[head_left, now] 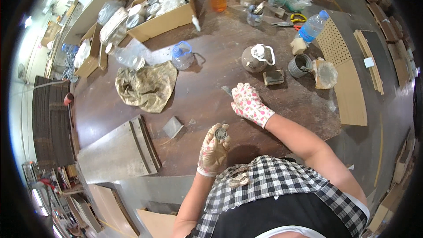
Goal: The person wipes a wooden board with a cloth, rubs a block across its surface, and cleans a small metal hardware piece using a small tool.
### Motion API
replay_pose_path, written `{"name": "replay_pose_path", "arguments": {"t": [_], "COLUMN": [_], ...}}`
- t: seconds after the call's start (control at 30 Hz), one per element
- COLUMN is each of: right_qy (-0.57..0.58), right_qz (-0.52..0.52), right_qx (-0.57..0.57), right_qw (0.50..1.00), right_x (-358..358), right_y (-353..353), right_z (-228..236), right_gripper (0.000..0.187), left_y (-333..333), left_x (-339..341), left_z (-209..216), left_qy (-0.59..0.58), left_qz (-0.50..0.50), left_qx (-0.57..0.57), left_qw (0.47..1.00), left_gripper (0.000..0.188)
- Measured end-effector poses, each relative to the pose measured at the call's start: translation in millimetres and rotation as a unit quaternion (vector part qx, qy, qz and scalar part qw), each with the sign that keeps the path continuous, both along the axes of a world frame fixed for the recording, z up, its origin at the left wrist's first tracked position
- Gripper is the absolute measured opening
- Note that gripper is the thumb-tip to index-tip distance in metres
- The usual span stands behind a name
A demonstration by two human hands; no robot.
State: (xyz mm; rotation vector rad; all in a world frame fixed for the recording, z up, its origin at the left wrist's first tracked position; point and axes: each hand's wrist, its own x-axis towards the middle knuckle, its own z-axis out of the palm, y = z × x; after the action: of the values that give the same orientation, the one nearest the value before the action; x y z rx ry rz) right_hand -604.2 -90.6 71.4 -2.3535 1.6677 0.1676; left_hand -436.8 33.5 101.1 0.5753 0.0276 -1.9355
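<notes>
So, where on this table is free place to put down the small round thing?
Bare wood lies between the left hand, the right hand and the crumpled cloth. The far side is crowded: cardboard box, bottles, round jug.

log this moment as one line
left hand: holds small round metal part | right hand: on thin metal tool | workbench: cluttered

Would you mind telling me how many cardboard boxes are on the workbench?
2. One large cardboard box sits at the far side, full of clear bags; a smaller cardboard box stands at the far left edge. Others may be hidden in the clutter beyond.
</notes>
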Motion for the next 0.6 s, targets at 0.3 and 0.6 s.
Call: {"name": "replay_pose_path", "arguments": {"t": [0.3,0.6], "right_qy": [0.014,-0.442], "right_qz": [0.006,-0.139], "right_qx": [0.007,0.293], "right_qw": [1.0,0.836], "right_x": [7.2,69.2], "right_y": [-20.9,42.9], "right_z": [-19.1,90.3], "right_gripper": [0.024,0.015], "left_y": [36.9,51.3], "left_x": [41.6,103.1], "left_z": [7.8,14.7], "left_qy": [-0.016,-0.03], "left_qz": [0.086,0.135], "left_qx": [-0.053,-0.091], "left_qw": [0.995,0.986], "left_gripper": [0.05,0.042]}}
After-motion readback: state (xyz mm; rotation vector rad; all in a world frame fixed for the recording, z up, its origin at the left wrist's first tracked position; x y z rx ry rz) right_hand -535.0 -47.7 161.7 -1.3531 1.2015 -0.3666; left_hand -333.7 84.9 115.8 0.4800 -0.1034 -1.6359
